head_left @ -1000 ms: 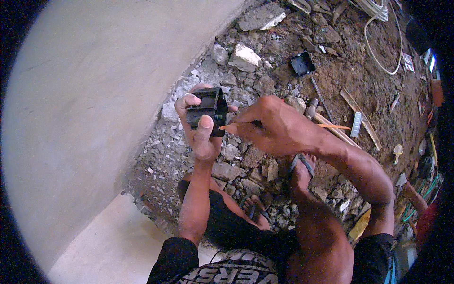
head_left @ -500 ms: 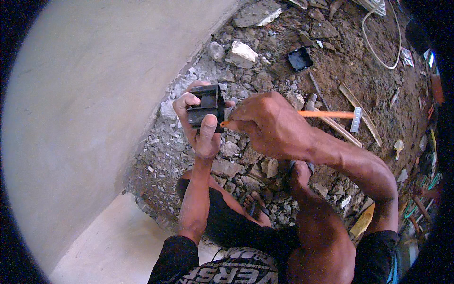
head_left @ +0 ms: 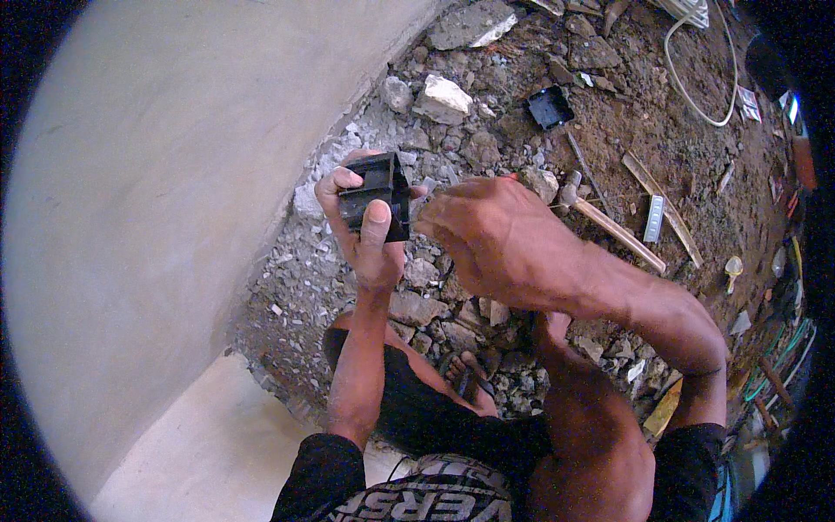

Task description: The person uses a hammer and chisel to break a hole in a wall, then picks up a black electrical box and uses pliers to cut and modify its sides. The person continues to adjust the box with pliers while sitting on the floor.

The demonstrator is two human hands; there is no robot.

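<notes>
My left hand (head_left: 372, 235) is wrapped round a black plastic electrical box (head_left: 376, 178), its thumb pressed on the near side. The box is held up above the rubble, with its ribbed edge toward my other hand. Just right of it, my right hand (head_left: 496, 235) is closed in a pinch, fingertips close to that edge. A thin orange strip, like a hacksaw blade, is in its grip; only a small orange bit (head_left: 511, 177) shows above the knuckles, the rest hidden by the hand.
A second black box (head_left: 550, 108) lies on the dirt ahead. A hammer (head_left: 613, 228), a pale perforated strip (head_left: 654, 218) and wood slats (head_left: 665, 209) lie at right. A plastered wall (head_left: 174, 157) rises at left. Broken stones (head_left: 445, 100) cover the ground around my sandalled feet.
The orange strip, which stuck out right of my right hand with its holed end at the box, is now mostly out of sight. My right hand has turned slightly; the left barely moved.
</notes>
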